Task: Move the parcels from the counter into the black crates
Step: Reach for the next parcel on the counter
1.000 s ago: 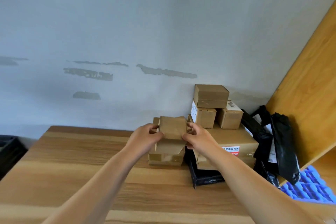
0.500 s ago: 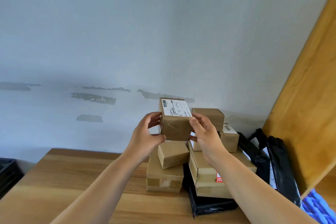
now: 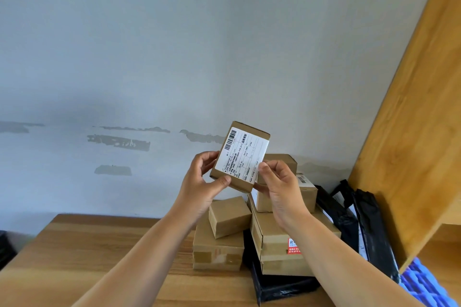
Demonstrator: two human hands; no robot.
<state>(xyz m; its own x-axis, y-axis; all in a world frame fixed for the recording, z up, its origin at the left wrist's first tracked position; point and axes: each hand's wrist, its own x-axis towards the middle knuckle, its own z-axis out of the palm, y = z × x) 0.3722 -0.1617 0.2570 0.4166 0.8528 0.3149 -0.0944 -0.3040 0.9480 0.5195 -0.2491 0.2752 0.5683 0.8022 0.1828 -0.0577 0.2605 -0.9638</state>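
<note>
Several parcels [image 3: 219,239] on wooden counter [image 3: 99,257], grey wall [image 3: 174,57]

A parcel sorting or storage room is suggested. Labelled cardboard parcels [image 3: 219,252] and black mailer bags [image 3: 369,227] are piled on a wooden counter [image 3: 87,257] against a patched wall [image 3: 174,57].

Held parcel [image 3: 240,157] above box stack [image 3: 249,234] on counter [image 3: 87,257], rt of centre.

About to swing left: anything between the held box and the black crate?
Nothing visible: the labelled box, held by left hand and right hand, has bare counter toward the black crate.
</note>
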